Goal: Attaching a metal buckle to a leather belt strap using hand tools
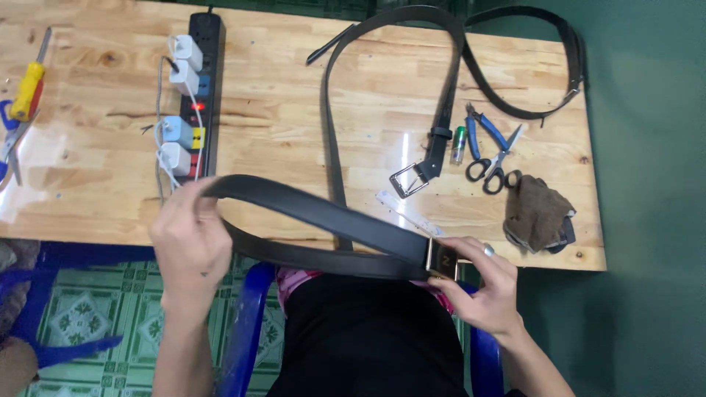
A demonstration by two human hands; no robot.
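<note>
We look down on a wooden bench [294,125] that fills most of the view, its near edge just above our lap and a blue chair [246,323] under us. Our two hands are well apart, both clamped on a black belt [316,213] folded into a long flat loop just in front of the bench edge: the left hand [190,242] pinches the bend of the loop at its left end, and the right hand [482,283] grips the gold buckle [443,259] at its right end. A second black belt [334,132] lies across the bench top, running down over the near edge and looping round to a silver frame buckle [409,180]; a third belt [544,66] curves by the far right corner. A black power strip [206,81] with white chargers [180,103] plugged in lies to the left. By the right edge rests a brown cloth [535,212], then scissors [500,163] and blue-handled pliers [476,136] touching each other, and a small green bottle [459,140] just beside the belt strap. A yellow-handled screwdriver [28,88] lies at the far left
</note>
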